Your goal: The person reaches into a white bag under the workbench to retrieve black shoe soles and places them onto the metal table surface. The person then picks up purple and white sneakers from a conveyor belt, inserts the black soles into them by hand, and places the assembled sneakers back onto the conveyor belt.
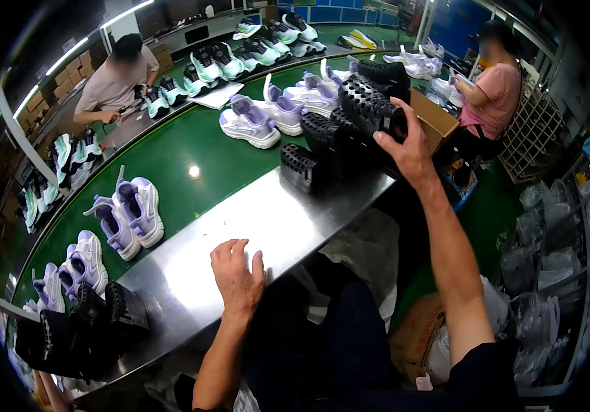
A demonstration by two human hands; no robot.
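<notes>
My right hand [408,147] grips one end of a black shoe-shaped piece [367,103] with a knobbly, studded surface, thumb on the near side. It is tilted above other black studded pieces [300,167] standing at the right of the metal ledge [219,240]. My left hand [236,275] hovers over or rests on that ledge, fingers spread and holding nothing. Behind the black pieces, lilac and white sneakers [250,123] stand on the green conveyor belt [192,199]. More black pieces [127,309] sit at the ledge's left end.
Another lilac pair [140,209] stands at the belt's left. Black and mint sneakers [206,65] line the far side. One person [120,86] works across the belt, another [497,89] at the right. A cardboard box [434,120] stands beyond my right hand; plastic-wrapped items [539,275] fill a rack.
</notes>
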